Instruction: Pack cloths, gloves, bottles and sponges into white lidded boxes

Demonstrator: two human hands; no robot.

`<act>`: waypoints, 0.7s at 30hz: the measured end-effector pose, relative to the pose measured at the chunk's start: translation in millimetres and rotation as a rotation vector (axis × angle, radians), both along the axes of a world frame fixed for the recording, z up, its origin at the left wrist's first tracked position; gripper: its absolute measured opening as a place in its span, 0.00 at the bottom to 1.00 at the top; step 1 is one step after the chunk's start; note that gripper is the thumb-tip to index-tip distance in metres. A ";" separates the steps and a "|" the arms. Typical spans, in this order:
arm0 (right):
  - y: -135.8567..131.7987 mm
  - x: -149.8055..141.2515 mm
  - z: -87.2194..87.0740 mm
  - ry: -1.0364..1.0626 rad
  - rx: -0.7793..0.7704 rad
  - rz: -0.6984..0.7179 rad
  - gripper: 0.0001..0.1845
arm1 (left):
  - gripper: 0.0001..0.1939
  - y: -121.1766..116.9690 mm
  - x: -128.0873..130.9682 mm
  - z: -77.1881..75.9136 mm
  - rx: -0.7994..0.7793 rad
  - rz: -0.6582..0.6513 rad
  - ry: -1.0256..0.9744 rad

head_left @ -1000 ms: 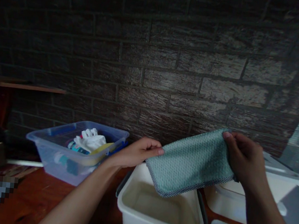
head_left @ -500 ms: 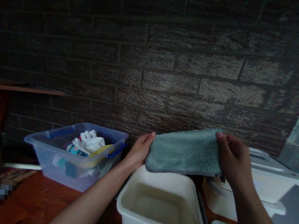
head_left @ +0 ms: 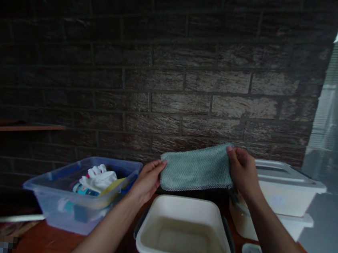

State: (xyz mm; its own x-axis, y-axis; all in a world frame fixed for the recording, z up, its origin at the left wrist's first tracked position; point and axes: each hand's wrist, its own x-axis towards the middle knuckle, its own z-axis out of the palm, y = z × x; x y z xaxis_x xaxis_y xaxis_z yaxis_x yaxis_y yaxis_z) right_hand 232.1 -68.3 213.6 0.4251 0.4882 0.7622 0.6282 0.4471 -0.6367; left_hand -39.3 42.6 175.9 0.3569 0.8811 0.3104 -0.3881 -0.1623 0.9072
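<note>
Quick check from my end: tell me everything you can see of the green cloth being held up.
The cloth is pale teal-green with a waffle-like weave and a dark stitched border along its lower edge. It looks folded into a flat, wide band, held taut and roughly level in the air above the white tub. The left hand pinches its left end, the right hand its right end.

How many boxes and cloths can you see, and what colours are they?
White tubs: 3, the open one in front and two stacked on the right
Clear blue bin: 1
Teal cloth: 1, held by the left hand and right hand
Total: 5
</note>
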 end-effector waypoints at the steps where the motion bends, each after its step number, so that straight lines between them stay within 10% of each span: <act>1: 2.5 0.4 -0.9 -0.026 -0.014 -0.028 0.25 | 0.17 4.0 -0.2 -0.8 0.037 0.055 0.007; 9: 9.0 -6.9 -6.0 -0.123 -0.120 -0.088 0.25 | 0.18 23.7 -25.7 6.6 0.235 0.371 0.259; 21: -20.6 -6.7 -41.2 -0.265 -0.522 -0.031 0.19 | 0.15 -17.1 -35.1 -5.8 0.253 0.166 0.755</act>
